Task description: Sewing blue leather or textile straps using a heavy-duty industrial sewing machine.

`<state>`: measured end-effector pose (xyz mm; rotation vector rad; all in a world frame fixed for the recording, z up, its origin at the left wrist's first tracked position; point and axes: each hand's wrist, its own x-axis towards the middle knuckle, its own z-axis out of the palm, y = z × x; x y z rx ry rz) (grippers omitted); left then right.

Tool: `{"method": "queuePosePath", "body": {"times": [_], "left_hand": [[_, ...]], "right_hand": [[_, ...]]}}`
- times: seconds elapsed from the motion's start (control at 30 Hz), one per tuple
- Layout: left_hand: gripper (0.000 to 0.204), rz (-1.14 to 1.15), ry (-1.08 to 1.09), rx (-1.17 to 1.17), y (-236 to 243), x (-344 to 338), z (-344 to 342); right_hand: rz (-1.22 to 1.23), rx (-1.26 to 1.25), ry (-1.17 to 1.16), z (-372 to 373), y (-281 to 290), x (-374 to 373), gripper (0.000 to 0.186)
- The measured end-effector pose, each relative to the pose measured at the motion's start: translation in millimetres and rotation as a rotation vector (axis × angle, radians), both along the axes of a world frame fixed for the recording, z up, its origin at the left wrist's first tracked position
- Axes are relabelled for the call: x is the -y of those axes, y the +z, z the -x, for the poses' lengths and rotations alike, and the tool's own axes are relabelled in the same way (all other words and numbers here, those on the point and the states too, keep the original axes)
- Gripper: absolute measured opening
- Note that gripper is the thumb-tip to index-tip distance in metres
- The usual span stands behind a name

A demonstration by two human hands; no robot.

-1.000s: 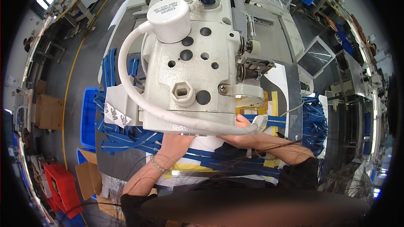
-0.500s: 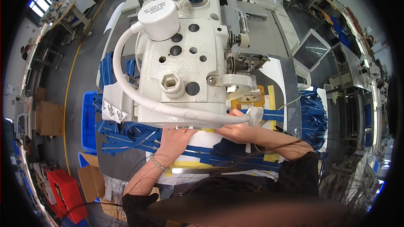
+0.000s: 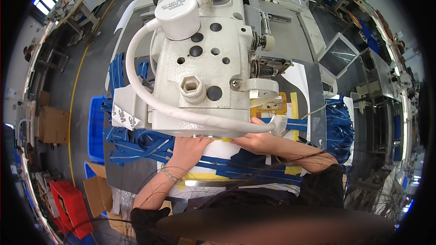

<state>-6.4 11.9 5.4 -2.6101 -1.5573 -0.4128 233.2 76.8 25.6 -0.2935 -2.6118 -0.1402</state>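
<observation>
Grey workshop floor [image 3: 96,75] surrounds a white sewing machine [image 3: 202,75], its round cap [image 3: 178,16] bearing dark printed characters and its left side a lettered sticker [image 3: 123,117]. Left of the machine sit a blue bin [image 3: 95,127], an open cardboard box [image 3: 97,195] and a red bin [image 3: 68,204], their contents unclear. Blue zipper strips [image 3: 221,168] lie just in front of the machine, long axes running roughly left to right. Left hand [image 3: 188,150] and right hand [image 3: 254,143] are apart at the machine's near edge, fingertips partly hidden; whether they grip anything cannot be told.
</observation>
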Motion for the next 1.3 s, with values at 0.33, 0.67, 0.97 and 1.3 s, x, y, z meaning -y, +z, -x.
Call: {"method": "queuePosePath", "body": {"times": [0.33,0.67,0.97,1.3], "left_hand": [[0.028,-0.025,0.002,-0.120,-1.9,-3.6,16.1],[0.032,0.439,-0.102,0.323,3.8,-40.3,45.2],[0.032,0.400,-0.147,0.376,6.2,-47.1,48.7],[0.031,0.347,-0.208,0.447,4.7,-53.6,48.0]], "right_hand": [[0.120,0.222,-0.103,6.2,0.2,9.9,0.027],[-0.110,0.328,-0.149,3.0,-14.6,-11.7,0.023],[0.246,0.226,-0.187,-7.8,-29.4,-11.6,0.036],[0.250,0.161,-0.193,-11.3,-26.4,-14.0,0.041]]}}
